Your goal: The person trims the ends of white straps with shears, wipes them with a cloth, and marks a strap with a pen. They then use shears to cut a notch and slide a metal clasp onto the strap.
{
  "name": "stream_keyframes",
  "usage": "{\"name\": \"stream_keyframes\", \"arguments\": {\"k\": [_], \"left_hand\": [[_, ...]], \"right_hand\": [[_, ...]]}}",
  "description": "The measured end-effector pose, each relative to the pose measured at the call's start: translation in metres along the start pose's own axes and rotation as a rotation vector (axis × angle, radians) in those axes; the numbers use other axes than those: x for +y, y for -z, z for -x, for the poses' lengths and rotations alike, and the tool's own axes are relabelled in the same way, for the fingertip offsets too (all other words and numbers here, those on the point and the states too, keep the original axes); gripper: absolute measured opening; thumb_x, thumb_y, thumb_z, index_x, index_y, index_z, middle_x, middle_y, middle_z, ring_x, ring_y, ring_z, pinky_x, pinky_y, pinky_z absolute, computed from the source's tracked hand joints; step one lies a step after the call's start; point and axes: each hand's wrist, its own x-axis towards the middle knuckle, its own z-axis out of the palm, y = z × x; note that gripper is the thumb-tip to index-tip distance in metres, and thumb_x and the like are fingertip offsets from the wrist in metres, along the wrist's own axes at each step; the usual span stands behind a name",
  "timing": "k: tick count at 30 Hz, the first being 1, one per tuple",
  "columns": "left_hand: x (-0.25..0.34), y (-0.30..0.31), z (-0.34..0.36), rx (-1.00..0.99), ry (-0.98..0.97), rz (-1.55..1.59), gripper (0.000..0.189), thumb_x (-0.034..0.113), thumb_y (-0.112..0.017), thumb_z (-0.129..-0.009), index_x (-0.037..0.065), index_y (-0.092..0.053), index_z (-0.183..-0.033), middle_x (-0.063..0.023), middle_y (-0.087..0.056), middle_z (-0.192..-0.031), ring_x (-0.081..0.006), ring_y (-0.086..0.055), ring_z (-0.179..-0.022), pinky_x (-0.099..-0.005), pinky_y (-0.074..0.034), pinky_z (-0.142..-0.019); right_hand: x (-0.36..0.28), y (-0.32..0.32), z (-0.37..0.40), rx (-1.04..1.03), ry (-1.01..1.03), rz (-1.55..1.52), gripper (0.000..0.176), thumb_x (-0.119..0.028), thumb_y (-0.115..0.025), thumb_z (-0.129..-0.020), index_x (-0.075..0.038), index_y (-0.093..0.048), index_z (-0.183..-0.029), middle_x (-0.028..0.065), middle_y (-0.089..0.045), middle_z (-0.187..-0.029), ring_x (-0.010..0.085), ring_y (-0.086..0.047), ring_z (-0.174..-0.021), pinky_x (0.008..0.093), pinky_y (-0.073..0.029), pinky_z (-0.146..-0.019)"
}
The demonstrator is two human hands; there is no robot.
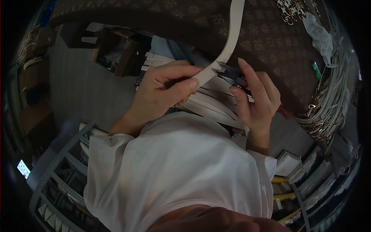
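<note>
A long cream strap (pixel 232 33) runs down from the top of the view, over the patterned brown cloth, and bends toward my left hand (pixel 158 86). My left hand is closed, pinching the strap between thumb and fingers. My right hand (pixel 258 92) is curled round a pliers-like tool (pixel 228 73) with dark, pointed metal jaws. The jaw tips sit at the strap's edge, just beyond my left fingertips. The tool's exact kind is hard to make out. Below both hands, more cream straps (pixel 208 105) lie in a bundle across my lap.
The brown patterned cloth (pixel 266 46) covers a surface ahead. At right hang many pale cords (pixel 336 100) with gold metal clasps (pixel 319 129), beside a crumpled pale bag (pixel 319 33). An open cardboard box (pixel 127 58) stands at left. Metal shelving (pixel 50 170) is behind on the left.
</note>
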Motion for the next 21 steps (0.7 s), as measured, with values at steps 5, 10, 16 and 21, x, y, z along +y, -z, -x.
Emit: {"name": "stream_keyframes", "arguments": {"k": [5, 10, 16, 21], "left_hand": [[0.004, -0.004, 0.003, 0.022, 0.094, 0.122, 0.028, 0.004, -0.051, -0.085, -0.002, -0.055, -0.112, -0.0027, -0.053, -0.074, -0.0031, -0.044, -0.056, -0.0176, -0.037, -0.049], [0.003, -0.003, 0.003, 0.034, 0.097, 0.136, 0.030, 0.003, -0.050, -0.085, -0.001, -0.054, -0.114, -0.0022, -0.054, -0.076, -0.0033, -0.045, -0.057, -0.0179, -0.037, -0.049], [-0.001, -0.002, 0.001, 0.033, 0.054, 0.086, 0.030, 0.001, -0.050, -0.085, -0.001, -0.054, -0.115, -0.0019, -0.053, -0.081, -0.0032, -0.045, -0.059, -0.0177, -0.038, -0.049], [-0.006, 0.001, 0.000, 0.042, 0.028, 0.058, 0.030, 0.001, -0.050, -0.084, -0.001, -0.054, -0.114, -0.0019, -0.054, -0.082, -0.0027, -0.046, -0.059, -0.0171, -0.038, -0.049]], "right_hand": [[-0.005, -0.013, 0.002, 0.066, -0.068, -0.122, 0.033, -0.012, -0.071, -0.067, 0.001, -0.059, -0.096, 0.0061, -0.050, -0.063, 0.0146, -0.045, -0.047, 0.0259, -0.036, -0.041], [-0.007, -0.020, 0.005, 0.061, -0.063, -0.126, 0.031, -0.010, -0.072, -0.066, 0.001, -0.060, -0.093, 0.0069, -0.050, -0.062, 0.0152, -0.045, -0.046, 0.0263, -0.035, -0.040], [-0.009, -0.020, 0.004, 0.048, -0.073, -0.114, 0.029, -0.008, -0.072, -0.065, 0.000, -0.061, -0.090, 0.0068, -0.050, -0.062, 0.0158, -0.045, -0.046, 0.0265, -0.035, -0.040], [-0.008, -0.021, 0.004, 0.038, -0.069, -0.094, 0.029, -0.008, -0.072, -0.064, 0.000, -0.062, -0.090, 0.0064, -0.050, -0.062, 0.0161, -0.045, -0.046, 0.0267, -0.035, -0.040]]}}
